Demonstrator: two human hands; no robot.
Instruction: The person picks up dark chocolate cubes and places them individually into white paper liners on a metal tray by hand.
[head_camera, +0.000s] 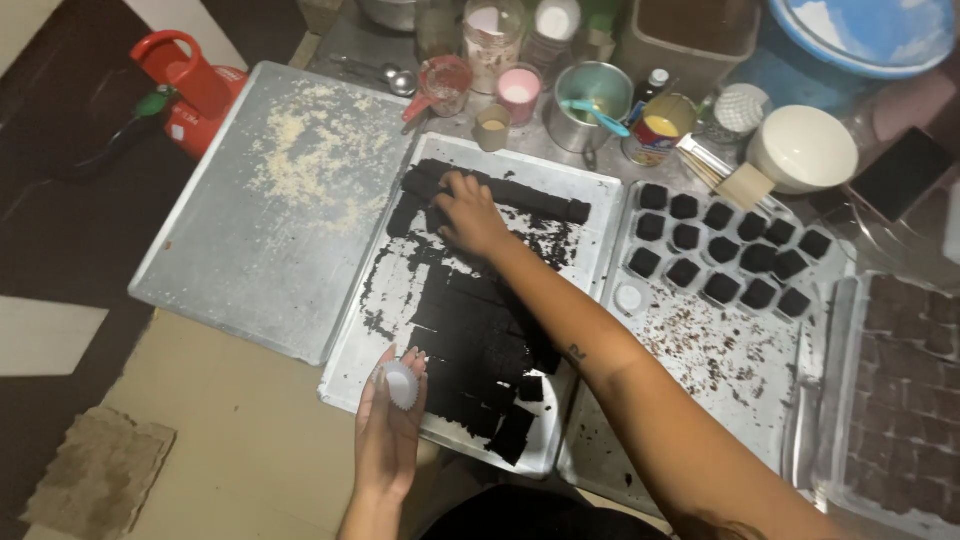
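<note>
My left hand (388, 430) holds a small white paper cup (402, 385) over the near left corner of a metal tray (345, 370). That tray carries a dark cake cut into squares (470, 340). My right hand (468, 215) reaches across to the tray's far side, its fingers closed on a dark cake piece (438, 218) beside a long dark strip (530, 195). Crumbs lie scattered on the tray.
An empty metal tray (240, 260) dusted with pale crumbs lies to the left. Another tray (720, 350) on the right holds several dark cake pieces in cups (725, 250). Cups, jars, a tin (592, 105) and a white bowl (803, 148) crowd the far edge. A red object (190, 85) is far left.
</note>
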